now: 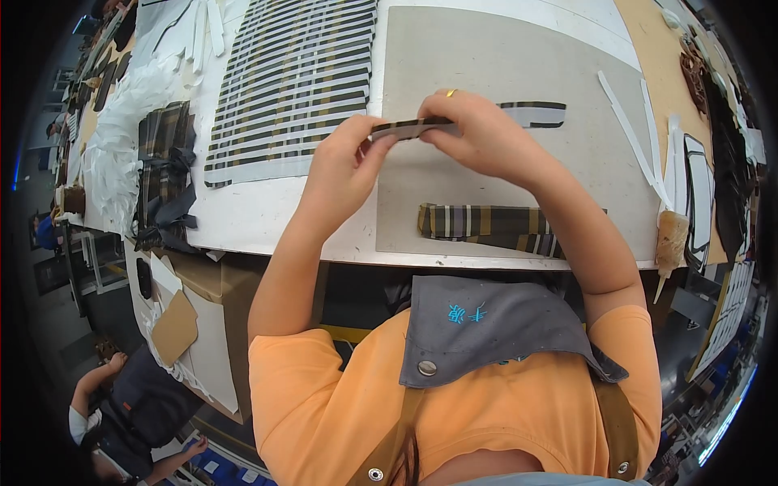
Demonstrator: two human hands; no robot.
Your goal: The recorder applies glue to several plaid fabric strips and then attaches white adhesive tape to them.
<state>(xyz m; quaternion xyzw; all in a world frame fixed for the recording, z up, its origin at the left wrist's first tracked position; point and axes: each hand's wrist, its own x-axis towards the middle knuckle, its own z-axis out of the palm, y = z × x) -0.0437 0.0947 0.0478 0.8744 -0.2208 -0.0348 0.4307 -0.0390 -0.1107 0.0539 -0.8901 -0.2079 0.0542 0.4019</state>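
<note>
My left hand (349,158) and my right hand (480,133) pinch a narrow plaid fabric strip with a pale backing (407,129) between thumbs and fingers, above a grey board (486,61). Right of my right hand lies a similar backed strip (535,114); whether it is part of the held one I cannot tell. Closer to my body, plaid fabric (480,223) lies folded on the board, partly behind my right forearm. On the left, many plaid strips with pale backing (298,91) lie in close rows.
White trimmings (115,146) and dark plaid scraps (167,164) cover the table's left part. At right are thin white strips (626,130), a glue bottle with a nozzle (671,240) and dark-edged pale pieces (699,194). A cardboard box (234,304) stands below the left edge. Another person (134,407) is at lower left.
</note>
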